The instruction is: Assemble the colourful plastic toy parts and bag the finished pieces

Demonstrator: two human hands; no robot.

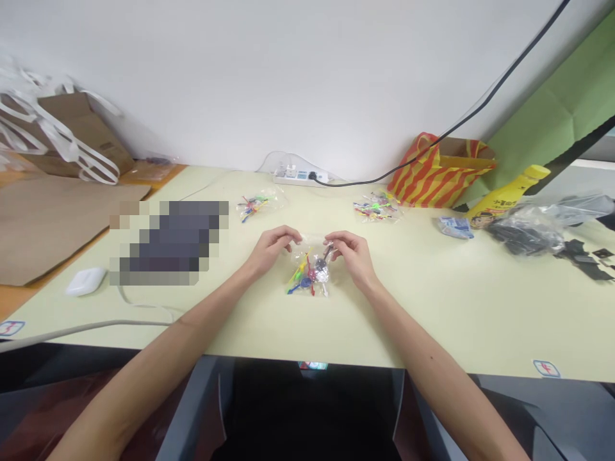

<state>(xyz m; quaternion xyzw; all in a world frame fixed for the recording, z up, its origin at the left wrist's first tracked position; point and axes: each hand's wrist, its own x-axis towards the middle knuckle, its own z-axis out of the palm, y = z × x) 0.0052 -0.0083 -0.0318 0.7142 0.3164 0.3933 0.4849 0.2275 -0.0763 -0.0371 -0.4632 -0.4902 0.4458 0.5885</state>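
Note:
A clear plastic bag lies at the middle of the table, its mouth turned away from me. Several small plastic arrow-shaped pieces with round discs, in yellow, green, blue, red, black and white, show through it. My left hand pinches the bag's upper left corner between thumb and fingers. At the upper right corner, my right hand is closed on the bag's edge in the same way. Farther back lie two similar bags of coloured pieces, the left bag and the right bag.
A power strip with a black cable stands by the wall. At right are a striped bag, a yellow bottle and bagged black parts. At left lie a white case, a blurred dark device and brown cardboard.

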